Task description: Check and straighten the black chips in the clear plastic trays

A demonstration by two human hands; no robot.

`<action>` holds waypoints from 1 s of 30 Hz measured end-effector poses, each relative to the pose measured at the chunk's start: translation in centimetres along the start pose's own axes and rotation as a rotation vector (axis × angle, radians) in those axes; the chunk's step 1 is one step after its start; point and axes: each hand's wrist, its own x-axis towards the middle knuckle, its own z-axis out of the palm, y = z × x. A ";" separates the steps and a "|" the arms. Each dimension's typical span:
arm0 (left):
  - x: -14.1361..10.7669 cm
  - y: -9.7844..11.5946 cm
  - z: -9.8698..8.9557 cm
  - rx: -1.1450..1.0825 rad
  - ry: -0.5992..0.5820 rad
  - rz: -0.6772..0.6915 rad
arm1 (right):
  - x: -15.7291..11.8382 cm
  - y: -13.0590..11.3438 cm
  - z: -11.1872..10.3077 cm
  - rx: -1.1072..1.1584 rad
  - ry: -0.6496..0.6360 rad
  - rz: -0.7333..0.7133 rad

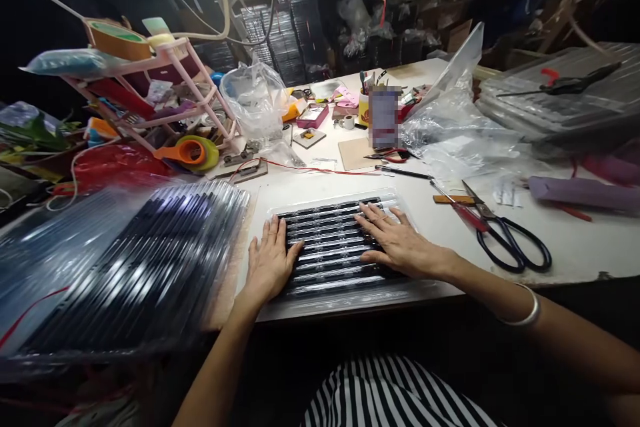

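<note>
A clear plastic tray (320, 305) lies at the front of the white table, with a row of black pens (330, 238) side by side in it. My left hand (270, 260) rests on the left ends of the pens, fingers apart and thumb pointing inward. On their right part lies my right hand (397, 240), its fingers spread flat. Neither hand is closed round anything. To the left, a stack of clear trays (150, 247) holds many more black pens.
Black-handled scissors (515, 243) and a red-handled tool (467, 215) lie on the right. A pink rack (185, 80) stands at the back left. Plastic bags (460, 140), pliers (395, 155) and a pen cup (364, 107) are behind the tray.
</note>
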 end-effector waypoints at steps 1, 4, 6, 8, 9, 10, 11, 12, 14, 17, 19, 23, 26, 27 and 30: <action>-0.1 -0.1 0.1 -0.012 0.016 -0.001 | 0.1 -0.1 0.0 -0.011 0.029 0.005; -0.1 -0.7 0.2 -0.063 0.082 -0.002 | 0.7 -0.5 0.1 -0.050 0.081 0.011; -0.2 -1.6 0.3 -0.118 0.116 0.020 | 0.7 -0.6 0.0 -0.066 0.089 0.006; -0.8 -2.8 0.3 -0.182 0.117 0.069 | 0.1 -0.3 -0.3 -0.069 0.117 0.013; -1.4 -3.4 0.2 -0.207 0.107 0.095 | -0.6 0.0 -0.4 -0.065 0.139 0.031; -2.3 -4.0 0.2 -0.238 0.096 0.118 | -1.4 0.3 -0.6 -0.058 0.167 0.055; -3.3 -4.6 0.1 -0.280 0.087 0.136 | -2.5 0.7 -0.7 -0.047 0.198 0.081; -4.5 -5.1 0.0 -0.333 0.080 0.151 | -3.7 1.0 -0.8 -0.032 0.223 0.102; -7.0 -5.9 -0.4 -0.447 0.047 0.189 | -6.5 1.6 -1.1 0.012 0.248 0.099; -10.4 -6.4 -1.4 -0.514 -0.080 0.245 | -11.1 2.2 -1.5 0.111 0.205 0.026; -11.9 -6.3 -1.8 -0.471 -0.126 0.263 | -13.8 2.6 -1.4 0.169 0.167 -0.013; -12.8 -6.0 -0.5 -0.324 0.081 0.315 | -16.4 3.3 -0.2 0.144 -0.030 0.015; -12.6 -6.3 1.3 -0.288 0.254 0.365 | -15.5 3.6 0.9 0.056 0.082 -0.011; -12.4 -6.5 1.6 -0.292 0.275 0.377 | -15.0 3.7 1.1 0.043 0.147 -0.050; -11.4 -6.7 1.1 -0.364 0.260 0.359 | -13.2 4.3 1.0 0.126 0.308 -0.135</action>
